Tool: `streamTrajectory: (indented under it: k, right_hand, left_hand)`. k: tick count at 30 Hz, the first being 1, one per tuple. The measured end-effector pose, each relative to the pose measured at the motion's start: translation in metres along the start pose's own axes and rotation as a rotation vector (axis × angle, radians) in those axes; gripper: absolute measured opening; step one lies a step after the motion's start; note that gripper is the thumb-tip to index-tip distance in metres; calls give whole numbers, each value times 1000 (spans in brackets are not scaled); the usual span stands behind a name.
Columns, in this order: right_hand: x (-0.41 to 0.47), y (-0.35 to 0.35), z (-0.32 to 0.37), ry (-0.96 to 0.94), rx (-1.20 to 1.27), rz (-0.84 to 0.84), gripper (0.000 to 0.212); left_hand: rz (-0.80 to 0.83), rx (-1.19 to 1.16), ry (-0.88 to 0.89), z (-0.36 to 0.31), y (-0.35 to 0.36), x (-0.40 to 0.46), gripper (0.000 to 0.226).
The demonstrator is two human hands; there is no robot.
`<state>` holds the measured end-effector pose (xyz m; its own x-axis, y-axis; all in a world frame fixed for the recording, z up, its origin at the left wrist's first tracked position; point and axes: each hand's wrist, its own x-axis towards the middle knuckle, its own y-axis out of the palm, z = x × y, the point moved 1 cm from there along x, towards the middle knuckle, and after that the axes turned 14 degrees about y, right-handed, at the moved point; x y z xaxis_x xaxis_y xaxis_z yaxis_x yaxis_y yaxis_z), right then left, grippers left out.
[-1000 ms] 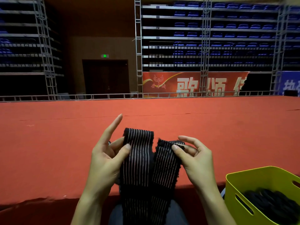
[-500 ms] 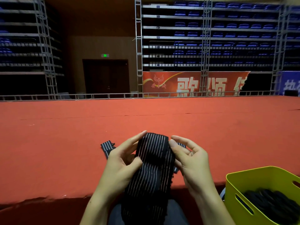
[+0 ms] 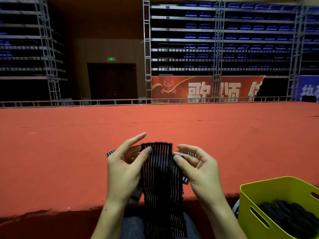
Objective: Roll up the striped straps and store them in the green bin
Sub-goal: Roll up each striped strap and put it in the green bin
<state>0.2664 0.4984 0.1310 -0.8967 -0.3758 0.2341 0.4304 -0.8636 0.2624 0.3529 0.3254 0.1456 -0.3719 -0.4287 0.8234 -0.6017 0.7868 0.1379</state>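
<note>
A black strap with thin pale stripes (image 3: 161,178) hangs from between my hands down over my lap. My left hand (image 3: 125,169) pinches its upper left edge with the thumb on the front, index finger pointing up and away. My right hand (image 3: 198,171) pinches the upper right edge, fingers curled behind it. More striped strap pieces (image 3: 188,153) lie on the red surface behind my hands. The green bin (image 3: 259,192) stands at the lower right and holds dark rolled straps (image 3: 290,216).
A wide red carpeted stage (image 3: 69,152) stretches ahead, its front edge just before my lap. A metal rail, scaffold towers, a red banner and blue seating rows stand far behind.
The two raised strap ends have been brought together into one folded top. Both hands dropped lower and closer together, and loose strap pieces show on the carpet behind them.
</note>
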Motion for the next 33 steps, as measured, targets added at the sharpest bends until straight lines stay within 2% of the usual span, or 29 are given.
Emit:
streamTrajectory:
  k: [6,12,16,21,26,33]
  right_hand:
    - [4,-20,6,-30,46,-73,24]
    - [1,-23,13,-63,53,-66,32]
    - [-5,-15,21,-41,42,41,36]
    - [-6,8,17,-6,66,113,34]
    - [-2,15,8,92,181,68,28]
    - [0,15,6,46,234,-38,25]
  left_hand:
    - [-159,-20,-44,4,-19,3,24]
    - [-132,46,-10,4,-19,4,14]
    - [-92,71,-5,6,-14,5,13]
    - [1,-29,-50,2,4,1,12]
    - [20,-202,-116,-2,11,-5,19]
    - [41,-193,-145,-3,9,-4,14]
